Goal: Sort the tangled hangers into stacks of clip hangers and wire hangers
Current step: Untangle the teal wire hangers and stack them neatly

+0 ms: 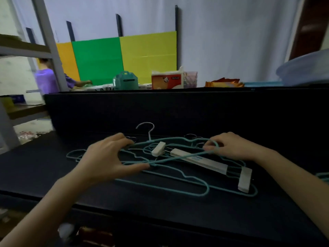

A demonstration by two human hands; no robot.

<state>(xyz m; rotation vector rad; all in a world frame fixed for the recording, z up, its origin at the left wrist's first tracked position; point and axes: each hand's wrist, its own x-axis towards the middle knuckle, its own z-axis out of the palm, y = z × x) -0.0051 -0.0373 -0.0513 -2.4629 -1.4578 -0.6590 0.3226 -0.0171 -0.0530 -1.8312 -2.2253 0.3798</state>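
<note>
Hands on a tangle of teal wire hangers (pixel 160 187) lying flat on a black table (pixel 44 166); right hand (pixel 229 147) with fingers curled, pinching the bent end of one wire hanger (pixel 178 158) between thumb and fingertips, so that grip is clamped on wire; from the pinch this wire runs left and toward the person, raised a little over the heap, to a crossing under the left thumb; left hand (pixel 108 157) spread, fingers fairly straight, fingertips resting on wires at the far side of the heap and thumb tip pressing the crossing, not closed round anything as far as can be seen; white clip hanger (pixel 199 161) lies just under and nearer the person than the right-hand pinch, its bar slanting away to the right, wires threaded over and under it; one white clip (pixel 158 148) sits left of the pinch, between the two hands; second clip (pixel 244 179) at the bar's other end, nearer the person and to the right of the gripping hand; pale metal hook (pixel 147 127) stands out of the heap beyond and left of the pinch, against a dark upright board; further bit of teal wire (pixel 323 176) well right of the gripping hand, at the frame edge; beyond the board, far from both hands, a tissue box (pixel 167 81), a teal case (pixel 126 80), coloured panels (pixel 124 57), and a person in purple (pixel 45 79), blurred.
</note>
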